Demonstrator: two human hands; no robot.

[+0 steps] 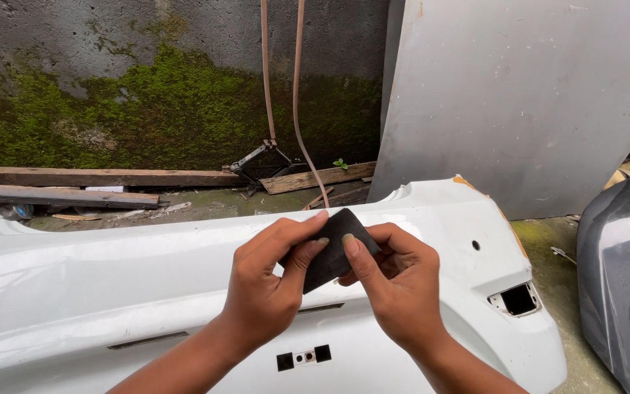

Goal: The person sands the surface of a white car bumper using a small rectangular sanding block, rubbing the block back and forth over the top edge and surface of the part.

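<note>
A small dark sheet of abrasive paper is pinched between both hands above a white car bumper. My left hand grips its left edge, thumb on the front and forefinger along the top. My right hand holds the right edge, thumb pressed on the sheet's face. The sheet is bent slightly, and its lower right part is hidden behind my right hand. The bumper lies across the lower view, with a square opening near its right end and a small black-and-white fitting under my wrists.
A grey metal panel leans on the mossy concrete wall at the back right. Wooden planks lie on the ground along the wall. Two thin hoses hang down to a black bracket. A dark grey car part stands at the right edge.
</note>
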